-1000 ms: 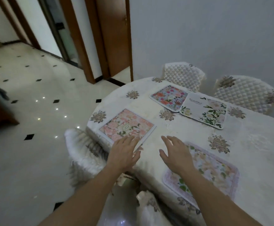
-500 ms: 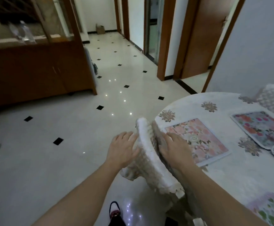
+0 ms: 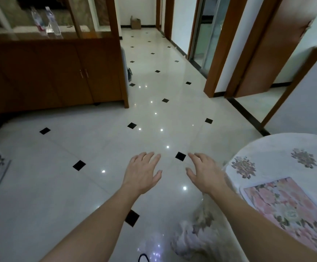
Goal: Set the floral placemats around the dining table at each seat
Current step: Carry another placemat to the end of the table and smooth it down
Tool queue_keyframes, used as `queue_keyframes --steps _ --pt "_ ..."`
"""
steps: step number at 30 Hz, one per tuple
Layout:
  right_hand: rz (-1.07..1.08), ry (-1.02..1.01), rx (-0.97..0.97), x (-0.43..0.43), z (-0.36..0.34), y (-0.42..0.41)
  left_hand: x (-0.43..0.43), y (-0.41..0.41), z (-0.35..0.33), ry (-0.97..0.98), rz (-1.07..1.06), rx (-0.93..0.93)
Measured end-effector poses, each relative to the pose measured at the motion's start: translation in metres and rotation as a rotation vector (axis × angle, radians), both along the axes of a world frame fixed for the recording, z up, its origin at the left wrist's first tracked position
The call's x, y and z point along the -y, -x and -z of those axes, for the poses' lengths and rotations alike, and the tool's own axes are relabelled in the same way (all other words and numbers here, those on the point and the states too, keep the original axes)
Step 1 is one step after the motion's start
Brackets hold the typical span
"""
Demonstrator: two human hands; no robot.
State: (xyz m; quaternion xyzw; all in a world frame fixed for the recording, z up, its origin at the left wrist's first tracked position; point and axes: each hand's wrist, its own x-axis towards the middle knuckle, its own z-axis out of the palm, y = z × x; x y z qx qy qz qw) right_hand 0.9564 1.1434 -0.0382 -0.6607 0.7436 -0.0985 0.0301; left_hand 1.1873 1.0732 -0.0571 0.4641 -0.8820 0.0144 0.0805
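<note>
Dining table (image 3: 267,148) at your right edge | pink floral placemat (image 3: 286,207) lies flat on it near the rim | left hand (image 3: 142,174) and right hand (image 3: 204,173) spread, empty, over floor | step: between placements | next: find another placemat.

text: none legible | bottles (image 3: 46,21): labels blurred | placemat (image 3: 286,207): floral print only

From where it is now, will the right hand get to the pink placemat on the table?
Probably yes. The right hand is open and empty, just beside the table edge, and nothing lies between it and the pink placemat.
</note>
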Motion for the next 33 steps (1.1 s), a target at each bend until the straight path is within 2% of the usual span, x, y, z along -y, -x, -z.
queue_keyframes --steps 8,18,26,33 --pt "0.003 -0.036 -0.013 0.118 -0.002 -0.017 0.120 -0.005 -0.007 -0.013 0.019 0.002" --pt "0.061 -0.114 -0.011 0.250 0.021 0.025 0.260 0.037 0.000 -0.027 0.054 0.043" --pt "0.139 -0.110 0.057 0.376 0.034 0.105 0.399 0.131 0.004 -0.045 0.206 0.167" --pt "0.281 -0.103 0.055 0.436 0.024 0.206 0.482 0.248 -0.013 -0.001 0.324 0.149"
